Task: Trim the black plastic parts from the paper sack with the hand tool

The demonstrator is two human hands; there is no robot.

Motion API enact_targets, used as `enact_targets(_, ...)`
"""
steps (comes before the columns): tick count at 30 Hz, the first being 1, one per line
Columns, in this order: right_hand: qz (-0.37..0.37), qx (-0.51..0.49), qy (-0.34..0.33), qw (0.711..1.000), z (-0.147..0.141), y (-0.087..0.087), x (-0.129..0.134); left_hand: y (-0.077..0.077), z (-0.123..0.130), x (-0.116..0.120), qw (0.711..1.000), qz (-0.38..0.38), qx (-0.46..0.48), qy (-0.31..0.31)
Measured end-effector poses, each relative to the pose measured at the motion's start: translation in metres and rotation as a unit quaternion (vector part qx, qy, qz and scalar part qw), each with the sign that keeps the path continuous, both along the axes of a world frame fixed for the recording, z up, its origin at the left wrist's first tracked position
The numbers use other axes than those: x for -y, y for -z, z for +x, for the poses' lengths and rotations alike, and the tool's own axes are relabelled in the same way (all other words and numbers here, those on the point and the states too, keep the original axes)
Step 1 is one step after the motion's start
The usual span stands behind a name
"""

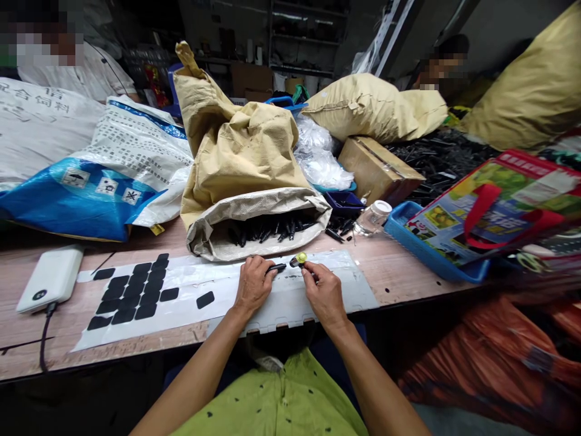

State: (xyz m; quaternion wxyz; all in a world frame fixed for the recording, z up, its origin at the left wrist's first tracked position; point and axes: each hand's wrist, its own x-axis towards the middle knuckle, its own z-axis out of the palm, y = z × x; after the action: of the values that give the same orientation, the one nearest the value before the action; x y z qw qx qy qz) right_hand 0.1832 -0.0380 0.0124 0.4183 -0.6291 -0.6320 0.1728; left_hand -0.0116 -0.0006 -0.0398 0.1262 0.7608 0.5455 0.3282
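My left hand [253,283] is closed around a slim black pen-like piece [278,267], whose end points to the right. Just across from it, my right hand [325,294] pinches a small dark piece with a round yellow-green part [301,258] at its top; its exact kind is too small to tell. The two held pieces are close together but apart. Both hands are over a white sheet [354,281] at the table's front edge. Behind them lies a tan woven sack [254,151], its open mouth facing me, with many black pen-like pieces [267,230] inside.
Black rounded-square stickers [131,287] lie on a white strip to the left, near a white power bank [52,278]. At right are a clear jar [373,218], a blue tray [403,227] and a colourful bag [494,206]. Other people sit across the table.
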Motion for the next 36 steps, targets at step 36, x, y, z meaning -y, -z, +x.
enact_targets(36,0.011,-0.008,0.008,1.0,0.003,0.002,-0.008,-0.009,-0.001,-0.001,0.999,-0.046,0.015,0.016)
